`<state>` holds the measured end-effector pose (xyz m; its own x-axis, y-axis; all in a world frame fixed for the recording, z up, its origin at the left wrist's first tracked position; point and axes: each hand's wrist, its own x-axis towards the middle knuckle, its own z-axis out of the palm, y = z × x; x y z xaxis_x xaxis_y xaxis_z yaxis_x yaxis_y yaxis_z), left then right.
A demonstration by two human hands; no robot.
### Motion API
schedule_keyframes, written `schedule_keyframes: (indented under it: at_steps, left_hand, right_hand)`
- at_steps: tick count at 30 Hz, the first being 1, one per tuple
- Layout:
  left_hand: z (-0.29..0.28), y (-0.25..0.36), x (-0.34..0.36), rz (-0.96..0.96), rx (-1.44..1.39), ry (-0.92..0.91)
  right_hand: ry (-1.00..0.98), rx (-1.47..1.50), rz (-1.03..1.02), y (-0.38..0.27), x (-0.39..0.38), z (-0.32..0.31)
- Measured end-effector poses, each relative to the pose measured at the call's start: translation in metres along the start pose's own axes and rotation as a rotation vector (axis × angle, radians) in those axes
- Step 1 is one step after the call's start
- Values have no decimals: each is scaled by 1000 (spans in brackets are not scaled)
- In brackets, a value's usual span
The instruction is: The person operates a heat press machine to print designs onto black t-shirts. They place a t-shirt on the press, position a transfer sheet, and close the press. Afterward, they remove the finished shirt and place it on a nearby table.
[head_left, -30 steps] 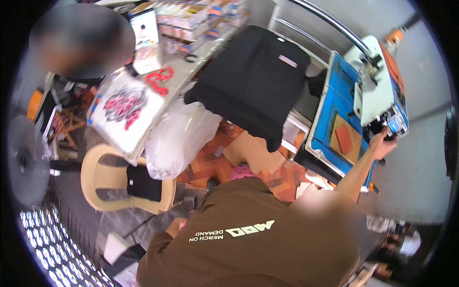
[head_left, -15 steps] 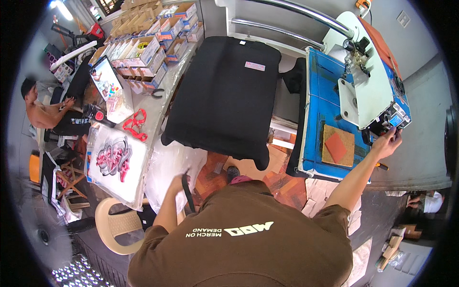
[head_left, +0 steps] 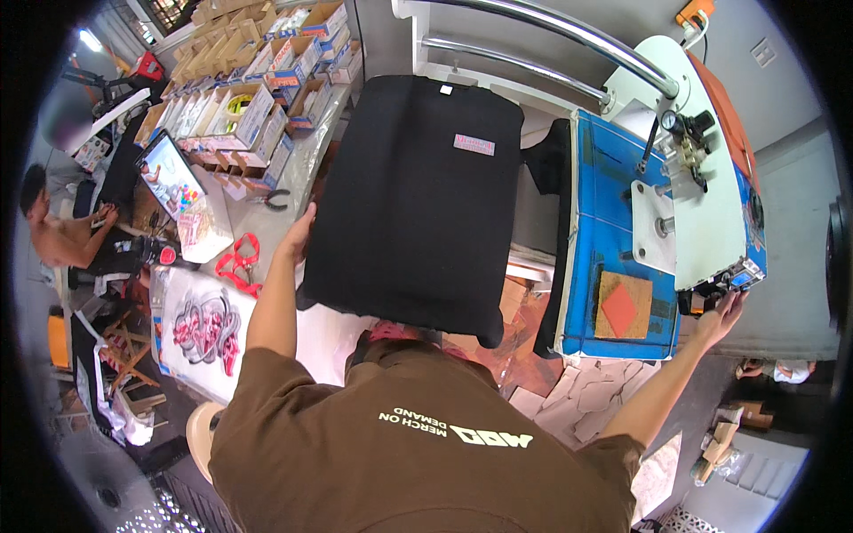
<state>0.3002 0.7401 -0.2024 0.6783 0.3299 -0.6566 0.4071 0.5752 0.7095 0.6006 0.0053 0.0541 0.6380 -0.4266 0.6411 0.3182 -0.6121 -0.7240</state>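
Note:
A black cloth (head_left: pixel 413 213), which looks like a garment, lies stretched over a flat platen in front of me. A small pink-and-white label (head_left: pixel 474 144) sits near its far edge. My left hand (head_left: pixel 300 233) is at the cloth's left edge, fingers extended along it; the fingertips are partly hidden. Far to the right, my right hand (head_left: pixel 724 318) reaches up to the small control box (head_left: pixel 739 277) with a blue display on the heat press (head_left: pixel 711 204). Its fingers are stretched out at the box's lower side, holding nothing I can see.
Right of the cloth is the press's blue plate (head_left: pixel 604 231), bearing a wooden board with an orange square (head_left: pixel 620 311). On the left table (head_left: pixel 311 164) are boxes (head_left: pixel 240 115), a tablet (head_left: pixel 169 173), pliers (head_left: pixel 275 200) and red straps (head_left: pixel 238 264). A person (head_left: pixel 71 231) sits far left.
My left hand has moved up from near my body to the cloth's left edge; the black strip it held is out of sight. My right hand has shifted down the control box.

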Motion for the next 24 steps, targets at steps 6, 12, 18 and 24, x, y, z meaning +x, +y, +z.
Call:
schedule_keyframes:
  at_steps: [6, 12, 18, 24]
  left_hand:
    - [32, 60, 97, 84, -372, -405]
    - [22, 137, 189, 415, -561, -331]
    - [160, 229, 2, 524, -253, -531]
    - [251, 141, -122, 1590, 752, -1479]
  right_hand:
    - [77, -566, -402, -81, -107, -21]
    - [-544, -161, -216, -185, -227, 112]
    - [-1007, 491, 650, -241, -246, 218]
    - [-1066, 825, 925, -281, -174, 243]
